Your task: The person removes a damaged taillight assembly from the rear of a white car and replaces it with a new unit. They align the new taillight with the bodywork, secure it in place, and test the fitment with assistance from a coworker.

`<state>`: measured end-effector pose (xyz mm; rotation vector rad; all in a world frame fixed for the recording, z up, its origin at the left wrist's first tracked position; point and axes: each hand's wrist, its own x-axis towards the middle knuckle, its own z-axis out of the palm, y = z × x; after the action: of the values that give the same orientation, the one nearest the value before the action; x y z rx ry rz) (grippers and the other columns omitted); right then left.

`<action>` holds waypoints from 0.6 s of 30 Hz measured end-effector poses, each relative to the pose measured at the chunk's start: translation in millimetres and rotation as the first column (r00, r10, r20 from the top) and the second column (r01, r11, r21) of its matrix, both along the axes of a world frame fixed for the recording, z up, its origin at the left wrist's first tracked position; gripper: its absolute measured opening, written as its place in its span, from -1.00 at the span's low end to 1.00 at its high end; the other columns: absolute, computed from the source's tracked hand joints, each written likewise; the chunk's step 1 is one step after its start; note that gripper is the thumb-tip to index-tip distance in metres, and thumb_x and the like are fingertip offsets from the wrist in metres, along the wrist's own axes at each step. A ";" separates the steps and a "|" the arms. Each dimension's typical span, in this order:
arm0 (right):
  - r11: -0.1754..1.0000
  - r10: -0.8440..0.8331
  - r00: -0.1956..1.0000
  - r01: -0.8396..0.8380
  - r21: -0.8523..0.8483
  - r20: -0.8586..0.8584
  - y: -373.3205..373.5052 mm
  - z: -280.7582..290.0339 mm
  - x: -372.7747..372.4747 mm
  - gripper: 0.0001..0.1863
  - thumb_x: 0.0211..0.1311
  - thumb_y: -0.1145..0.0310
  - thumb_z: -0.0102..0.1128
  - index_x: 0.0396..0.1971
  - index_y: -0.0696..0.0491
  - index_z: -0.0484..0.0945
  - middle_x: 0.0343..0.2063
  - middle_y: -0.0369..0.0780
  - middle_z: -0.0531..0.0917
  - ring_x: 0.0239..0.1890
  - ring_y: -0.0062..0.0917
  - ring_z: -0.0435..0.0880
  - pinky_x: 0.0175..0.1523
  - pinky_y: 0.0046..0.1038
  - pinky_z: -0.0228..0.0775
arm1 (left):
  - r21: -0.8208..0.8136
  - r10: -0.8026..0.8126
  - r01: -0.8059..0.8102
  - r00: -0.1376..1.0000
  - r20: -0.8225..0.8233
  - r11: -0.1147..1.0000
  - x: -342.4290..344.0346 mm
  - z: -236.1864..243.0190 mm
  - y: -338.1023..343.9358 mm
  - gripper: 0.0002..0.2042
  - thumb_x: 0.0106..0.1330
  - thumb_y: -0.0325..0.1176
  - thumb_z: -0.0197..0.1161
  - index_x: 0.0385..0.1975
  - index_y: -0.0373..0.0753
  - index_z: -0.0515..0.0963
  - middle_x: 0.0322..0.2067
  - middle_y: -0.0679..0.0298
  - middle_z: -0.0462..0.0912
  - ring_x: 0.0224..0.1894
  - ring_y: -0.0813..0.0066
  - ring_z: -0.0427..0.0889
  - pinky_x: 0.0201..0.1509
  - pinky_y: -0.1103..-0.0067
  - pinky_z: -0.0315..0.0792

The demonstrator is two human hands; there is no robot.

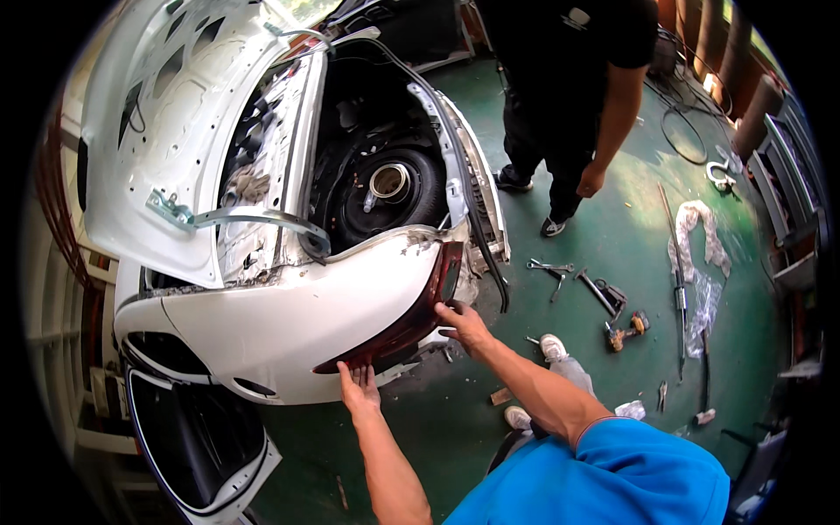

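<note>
A dark red tail light [404,330] sits at the rear corner of a white car body [302,319]. My left hand [359,387] holds its lower left end, fingertips up against the lens edge. Higher up, my right hand [465,326] grips the outer edge of the same light, its thumb near the lens. Whether the light sits fully against the body I cannot tell. Behind it the trunk is open, with a spare wheel [418,188] inside. A black rubber seal [492,276] hangs loose from the trunk's right rim.
A person in black [560,105] stands beyond the car's rear. On the green floor lie wrenches [551,267], a cordless drill [626,331], a hammer [705,415] and plastic wrap [703,306]. The raised trunk lid [175,131] and an open car door [206,442] flank the body.
</note>
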<state>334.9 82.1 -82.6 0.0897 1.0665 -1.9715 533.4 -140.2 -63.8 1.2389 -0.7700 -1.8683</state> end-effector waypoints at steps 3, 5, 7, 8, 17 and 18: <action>0.996 0.055 0.992 -0.046 0.078 -0.111 -1.2 -10.4 25.9 -0.04 0.15 -0.09 0.48 0.34 0.25 0.27 0.09 -0.12 0.56 0.06 -0.46 0.59 0.09 -0.36 0.51 | -0.015 -0.060 0.060 0.998 0.008 0.998 -0.9 -1.8 15.9 -0.18 0.32 0.01 0.40 0.38 -0.43 0.19 0.38 -0.04 0.22 0.39 0.09 0.29 0.52 0.26 0.26; 1.000 -0.009 0.998 0.011 0.028 -0.065 -11.1 -20.6 44.3 -0.04 0.03 -0.17 0.53 0.21 0.28 0.39 -0.22 -0.20 0.67 -0.27 -0.55 0.63 -0.17 -0.50 0.52 | 0.008 -0.020 0.020 1.000 0.023 1.000 -2.9 -1.6 16.0 -0.20 0.32 0.01 0.40 0.35 -0.44 0.22 0.34 -0.02 0.25 0.38 0.12 0.30 0.53 0.25 0.24; 0.997 -0.066 0.997 0.068 0.022 -0.047 -19.6 -17.0 54.8 -0.17 0.06 -0.16 0.52 0.06 0.25 0.46 -0.30 -0.23 0.66 -0.35 -0.58 0.62 -0.25 -0.48 0.51 | -0.048 -0.089 0.089 0.996 0.009 0.995 4.9 -0.7 13.0 -0.22 0.31 0.02 0.40 0.32 -0.43 0.25 0.30 0.01 0.28 0.36 0.14 0.31 0.53 0.25 0.23; 0.998 -0.061 0.995 0.063 0.023 -0.073 -19.7 -14.1 56.0 -0.19 0.06 -0.15 0.52 0.03 0.24 0.48 -0.32 -0.23 0.66 -0.36 -0.59 0.61 -0.25 -0.48 0.51 | -0.075 -0.117 0.117 0.993 0.001 0.990 9.2 0.3 11.7 -0.23 0.30 0.03 0.41 0.30 -0.43 0.26 0.28 0.02 0.29 0.35 0.15 0.32 0.53 0.25 0.23; 0.990 0.000 0.939 0.049 0.135 -0.344 -2.9 -6.4 12.7 -0.02 -0.02 -0.17 0.54 0.20 0.31 0.40 -0.08 -0.08 0.66 -0.11 -0.47 0.63 -0.01 -0.42 0.52 | -0.056 -0.117 0.118 0.993 0.026 0.991 -5.5 4.9 12.2 -0.31 0.35 0.05 0.36 0.24 -0.39 0.33 0.19 0.05 0.38 0.30 0.14 0.38 0.54 0.23 0.20; 0.994 -0.011 0.941 0.046 0.096 -0.337 2.4 -2.4 -1.5 0.02 -0.01 -0.16 0.54 0.25 0.31 0.36 0.00 -0.05 0.64 -0.03 -0.44 0.63 0.03 -0.42 0.51 | -0.065 -0.103 0.104 0.995 0.017 0.992 -4.8 6.6 11.5 -0.30 0.34 0.05 0.36 0.24 -0.40 0.33 0.19 0.04 0.38 0.30 0.14 0.38 0.54 0.23 0.20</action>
<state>333.4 84.4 -85.1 -0.1854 1.3930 -2.0020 528.6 -128.7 -57.2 1.1918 -0.9118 -1.9023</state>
